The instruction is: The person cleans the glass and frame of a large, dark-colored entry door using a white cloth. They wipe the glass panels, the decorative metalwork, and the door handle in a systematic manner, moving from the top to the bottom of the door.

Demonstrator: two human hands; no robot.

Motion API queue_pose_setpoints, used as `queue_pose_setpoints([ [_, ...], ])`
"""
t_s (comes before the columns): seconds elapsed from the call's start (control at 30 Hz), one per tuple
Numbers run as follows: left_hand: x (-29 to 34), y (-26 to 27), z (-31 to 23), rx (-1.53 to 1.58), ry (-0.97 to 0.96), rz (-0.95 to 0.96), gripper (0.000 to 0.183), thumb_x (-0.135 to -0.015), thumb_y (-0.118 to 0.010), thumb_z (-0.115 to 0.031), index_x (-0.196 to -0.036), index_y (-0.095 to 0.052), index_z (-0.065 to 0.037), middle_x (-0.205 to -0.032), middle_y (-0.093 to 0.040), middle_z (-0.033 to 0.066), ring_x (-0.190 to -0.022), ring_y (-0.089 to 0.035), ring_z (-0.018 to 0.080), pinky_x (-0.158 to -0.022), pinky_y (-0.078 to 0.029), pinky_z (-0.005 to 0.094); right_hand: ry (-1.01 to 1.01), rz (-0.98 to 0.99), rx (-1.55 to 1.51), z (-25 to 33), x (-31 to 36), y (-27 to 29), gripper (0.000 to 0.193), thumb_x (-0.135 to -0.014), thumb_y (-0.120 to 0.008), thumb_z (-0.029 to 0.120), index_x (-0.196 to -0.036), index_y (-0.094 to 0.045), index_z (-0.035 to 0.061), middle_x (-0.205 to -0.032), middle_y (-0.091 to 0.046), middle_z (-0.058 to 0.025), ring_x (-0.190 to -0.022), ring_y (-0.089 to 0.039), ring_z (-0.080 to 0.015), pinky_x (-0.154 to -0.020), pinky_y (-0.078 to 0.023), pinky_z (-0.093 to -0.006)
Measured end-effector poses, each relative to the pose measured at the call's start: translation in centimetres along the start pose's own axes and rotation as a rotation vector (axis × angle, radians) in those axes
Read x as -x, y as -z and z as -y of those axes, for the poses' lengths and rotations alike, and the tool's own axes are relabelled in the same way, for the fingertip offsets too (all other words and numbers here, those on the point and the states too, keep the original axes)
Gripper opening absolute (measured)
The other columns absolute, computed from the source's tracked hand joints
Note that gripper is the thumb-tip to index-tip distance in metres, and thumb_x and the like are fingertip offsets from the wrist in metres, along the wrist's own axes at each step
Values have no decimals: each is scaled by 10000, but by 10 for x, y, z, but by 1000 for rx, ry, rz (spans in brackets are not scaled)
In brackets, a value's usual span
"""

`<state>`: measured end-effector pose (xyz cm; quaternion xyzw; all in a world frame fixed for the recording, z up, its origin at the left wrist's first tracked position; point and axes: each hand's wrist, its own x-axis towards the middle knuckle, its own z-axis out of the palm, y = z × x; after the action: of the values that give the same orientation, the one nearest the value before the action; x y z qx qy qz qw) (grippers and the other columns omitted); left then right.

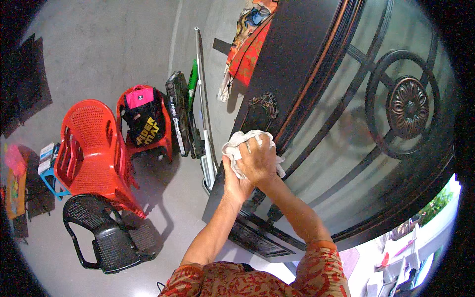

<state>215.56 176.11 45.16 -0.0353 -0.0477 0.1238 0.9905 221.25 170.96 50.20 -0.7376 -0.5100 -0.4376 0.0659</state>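
Note:
A crumpled white cloth (242, 140) is bunched between my two hands at the dark door's edge. My right hand (260, 161) is closed over it, knuckles up, with some cloth showing between the fingers. From below and to the left, my left hand (236, 179) grips the cloth's lower side; its fingers are mostly hidden. The dark carved door (284, 99) stands open, with glass panels behind curved bars. An ornate handle plate (264, 106) sits on the door just above the cloth. Part of the door's lock area is covered by my hands.
To the left stand stacked red plastic chairs (96, 158), a black chair (106, 237) and another red chair holding a dark backpack (143, 116). A black case (177, 111) and a metal pole (200, 79) lean by the wall. Colourful fabric (250, 49) hangs behind the door.

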Motion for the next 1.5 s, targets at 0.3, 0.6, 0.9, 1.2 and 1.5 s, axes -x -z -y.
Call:
queue_pose_setpoints([
  [0.3, 5, 4, -18, -155, -16, 139, 633, -911, -234, -617, -1414, -251, -232, -1389, -389, 70, -1250, -401, 280, -1043, -317, 454, 44, 262, -55, -29, 5, 31, 329, -618, -689, 264, -913, -603, 146, -940, -553, -40, -964, -499, -325, -685, -489, -429],
  [0.6, 10, 0, -23, -452, 4, -7, 504, -921, -343, -546, -1360, -310, -300, -1303, -478, 78, -1149, -502, 239, -951, -422, 445, -11, 326, 38, -23, 7, 43, 333, -661, -626, 351, -943, -643, 176, -862, -630, -38, -1053, -467, -262, -710, -420, -456],
  [0.9, -2, 12, -19, -607, -47, -37, 468, -928, -374, -522, -1350, -312, -330, -1298, -480, -19, -1158, -476, 201, -935, -416, 417, 75, 73, -83, -23, 15, 1, 391, -590, -700, 335, -890, -608, 101, -825, -591, -58, -1007, -461, -320, -707, -349, -511],
  [1.2, -6, -2, -17, -740, -160, -226, 355, -974, -384, -349, -1317, -382, -257, -1096, -574, -9, -856, -538, 117, -644, -454, 293, 11, 115, -25, -38, 42, 35, 352, -640, -723, 366, -891, -646, 132, -964, -609, -11, -1000, -494, -278, -689, -396, -465],
  [1.5, -14, -13, 7, -456, -192, -235, 408, -934, -493, -295, -1294, -303, -291, -956, -597, 133, -788, -600, 279, -683, -517, 439, -142, -136, 475, -98, 28, 96, 219, -701, -647, 334, -878, -652, 205, -1004, -588, -21, -1052, -480, -300, -763, -388, -454],
])
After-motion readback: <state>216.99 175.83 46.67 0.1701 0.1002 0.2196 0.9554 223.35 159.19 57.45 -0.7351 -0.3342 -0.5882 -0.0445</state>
